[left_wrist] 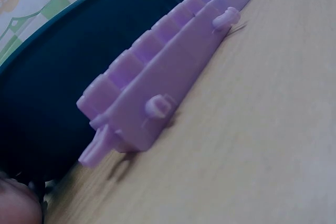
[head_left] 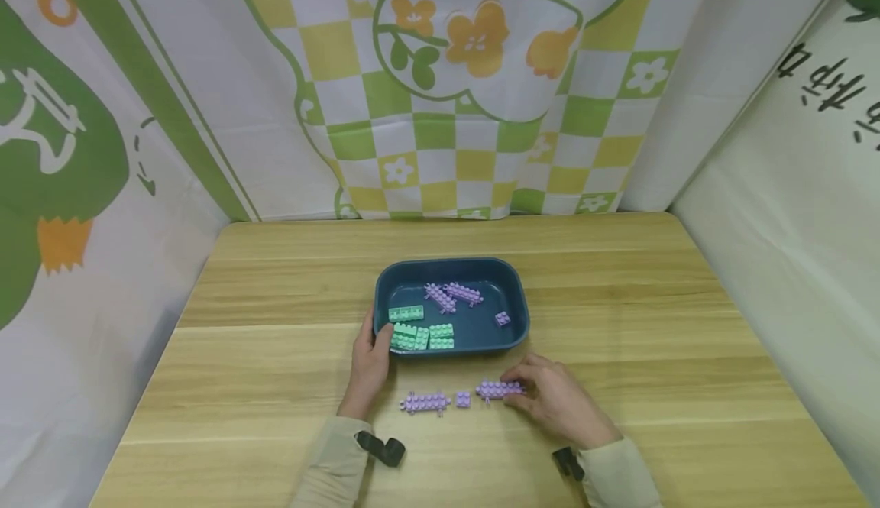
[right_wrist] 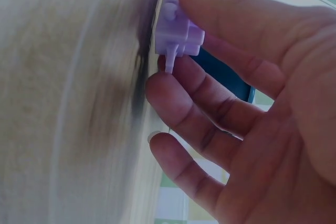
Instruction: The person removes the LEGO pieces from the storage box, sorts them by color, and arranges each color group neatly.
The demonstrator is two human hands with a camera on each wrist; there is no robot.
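Observation:
My left hand [head_left: 370, 361] grips the left end of a dark blue plastic tray [head_left: 474, 350], thumb at the rim and fingers along the outer wall. With thumb and fingers my right hand [head_left: 560, 401] pinches the right end of a long purple building brick [head_left: 496, 390] low over the table; small pegs stick out of it in the right wrist view. To its left lie a small square purple brick [head_left: 464, 399] and another long purple brick [head_left: 426, 402] with side pegs, roughly in a row. That long brick [left_wrist: 163, 66] fills the middle of the left wrist view.
Inside the tray, several green bricks [head_left: 441, 331] cluster at the left, two long purple bricks [head_left: 464, 292] lie at the back, and a small purple brick [head_left: 503, 318] sits at the right. Patterned cloth [head_left: 454, 156] hangs behind the wooden table [head_left: 619, 286].

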